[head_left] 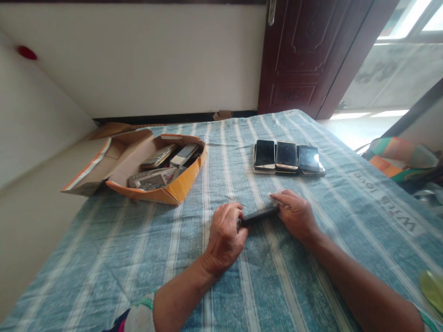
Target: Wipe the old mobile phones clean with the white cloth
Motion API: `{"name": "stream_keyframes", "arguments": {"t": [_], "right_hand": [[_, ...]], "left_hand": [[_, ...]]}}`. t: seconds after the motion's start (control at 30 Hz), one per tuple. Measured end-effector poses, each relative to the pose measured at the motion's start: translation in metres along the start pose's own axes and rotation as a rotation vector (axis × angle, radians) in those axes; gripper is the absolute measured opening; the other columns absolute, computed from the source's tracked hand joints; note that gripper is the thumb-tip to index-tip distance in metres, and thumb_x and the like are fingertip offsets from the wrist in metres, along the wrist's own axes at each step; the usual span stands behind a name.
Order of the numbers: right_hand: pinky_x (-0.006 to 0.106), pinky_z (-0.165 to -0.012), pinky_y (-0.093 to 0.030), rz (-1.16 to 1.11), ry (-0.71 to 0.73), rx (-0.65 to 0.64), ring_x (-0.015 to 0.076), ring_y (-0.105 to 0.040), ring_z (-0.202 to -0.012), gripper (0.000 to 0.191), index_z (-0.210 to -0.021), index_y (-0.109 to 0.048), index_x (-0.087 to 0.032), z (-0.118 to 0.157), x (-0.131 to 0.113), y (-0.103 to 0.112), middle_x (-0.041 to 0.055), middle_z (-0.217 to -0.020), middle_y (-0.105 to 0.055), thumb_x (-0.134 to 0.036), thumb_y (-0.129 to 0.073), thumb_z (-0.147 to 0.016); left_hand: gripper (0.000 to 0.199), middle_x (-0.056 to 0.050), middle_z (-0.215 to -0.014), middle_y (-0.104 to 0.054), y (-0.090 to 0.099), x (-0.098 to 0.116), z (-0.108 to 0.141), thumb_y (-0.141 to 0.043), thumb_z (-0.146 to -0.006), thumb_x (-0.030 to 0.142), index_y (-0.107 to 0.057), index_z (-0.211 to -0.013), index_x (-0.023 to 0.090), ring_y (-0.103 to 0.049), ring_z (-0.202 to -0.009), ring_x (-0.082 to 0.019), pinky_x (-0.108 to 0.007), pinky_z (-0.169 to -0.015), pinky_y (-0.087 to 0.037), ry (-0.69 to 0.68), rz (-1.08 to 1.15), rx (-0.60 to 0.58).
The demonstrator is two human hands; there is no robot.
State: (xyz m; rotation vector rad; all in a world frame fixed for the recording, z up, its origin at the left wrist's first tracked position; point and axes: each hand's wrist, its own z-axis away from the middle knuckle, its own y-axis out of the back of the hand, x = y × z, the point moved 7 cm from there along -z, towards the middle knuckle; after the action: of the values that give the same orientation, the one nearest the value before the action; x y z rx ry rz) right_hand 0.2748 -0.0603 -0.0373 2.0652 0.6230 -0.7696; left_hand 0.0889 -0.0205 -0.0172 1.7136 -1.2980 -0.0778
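A slim dark phone [260, 215] is held level above the striped cloth, seen almost edge-on. My left hand [225, 233] grips its left end with curled fingers. At the other end, my right hand [296, 216] is closed on the phone, and a bit of whitish, thin material [276, 197] shows at its fingertips; what that is I cannot make out. Beyond my right hand lie several phones in side-by-side stacks, among them a black one [265, 154], a gold-edged one [286, 155] and one with a glare on its screen [310, 159].
At the left, an open orange cardboard box [188, 183] holds several old phones [159, 157], its lid [92, 168] folded outward. A blue-and-white striped cloth [145, 258] covers the surface. Behind are a white wall and a dark red door [304, 50]. A yellow-green object [432, 290] sits at the right edge.
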Motion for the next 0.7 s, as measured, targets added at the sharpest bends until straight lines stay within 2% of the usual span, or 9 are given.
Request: {"name": "stream_keyframes", "arguments": {"t": [0.17, 0.3, 0.47, 0.6, 0.7], "right_hand": [[0.027, -0.067, -0.050, -0.043, -0.026, -0.022, 0.0153, -0.064, -0.074, 0.029, -0.090, -0.074, -0.021, 0.0005, -0.0036, -0.0014, 0.0023, -0.080, -0.068, -0.009, -0.050, -0.081], [0.027, -0.068, -0.051, -0.017, 0.009, -0.021, 0.0157, -0.065, -0.076, 0.032, -0.091, -0.074, -0.022, 0.0011, -0.0049, -0.0015, 0.0028, -0.082, -0.069, -0.007, -0.048, -0.080], [0.027, -0.070, -0.051, -0.014, 0.023, -0.024, 0.0153, -0.064, -0.076, 0.032, -0.091, -0.073, -0.023, 0.0015, -0.0046, -0.0024, 0.0022, -0.082, -0.068, -0.006, -0.048, -0.079], [0.027, -0.069, -0.051, -0.010, 0.027, -0.020, 0.0154, -0.064, -0.075, 0.030, -0.090, -0.073, -0.021, 0.0016, -0.0056, -0.0021, 0.0020, -0.080, -0.067, -0.006, -0.050, -0.080], [0.027, -0.070, -0.050, -0.012, 0.030, -0.020, 0.0158, -0.064, -0.076, 0.031, -0.091, -0.073, -0.021, 0.0024, -0.0080, -0.0005, 0.0026, -0.081, -0.067, -0.005, -0.049, -0.081]], "left_hand": [[0.027, -0.007, -0.096, -0.065, -0.0032, -0.0007, -0.0003, -0.055, -0.061, 0.002, -0.049, -0.079, 0.022, -0.062, -0.092, -0.025, -0.041, -0.080, -0.051, 0.016, 0.023, -0.087], [0.026, -0.008, -0.100, -0.066, -0.0044, 0.0004, -0.0002, -0.063, -0.063, 0.009, -0.053, -0.083, 0.021, -0.063, -0.094, -0.026, -0.043, -0.083, -0.052, 0.008, 0.041, -0.157], [0.045, -0.013, -0.113, -0.064, -0.0055, -0.0003, 0.0020, -0.077, -0.059, 0.024, -0.059, -0.100, 0.018, -0.060, -0.103, -0.032, -0.050, -0.088, -0.050, -0.015, 0.013, -0.194], [0.040, -0.015, -0.115, -0.064, -0.0073, -0.0008, 0.0033, -0.081, -0.058, 0.026, -0.062, -0.092, 0.017, -0.060, -0.102, -0.033, -0.052, -0.087, -0.051, -0.012, -0.014, -0.218], [0.037, -0.016, -0.114, -0.064, -0.0057, 0.0021, 0.0036, -0.081, -0.059, 0.021, -0.062, -0.090, 0.016, -0.060, -0.102, -0.032, -0.050, -0.089, -0.050, -0.008, -0.023, -0.214]]}}
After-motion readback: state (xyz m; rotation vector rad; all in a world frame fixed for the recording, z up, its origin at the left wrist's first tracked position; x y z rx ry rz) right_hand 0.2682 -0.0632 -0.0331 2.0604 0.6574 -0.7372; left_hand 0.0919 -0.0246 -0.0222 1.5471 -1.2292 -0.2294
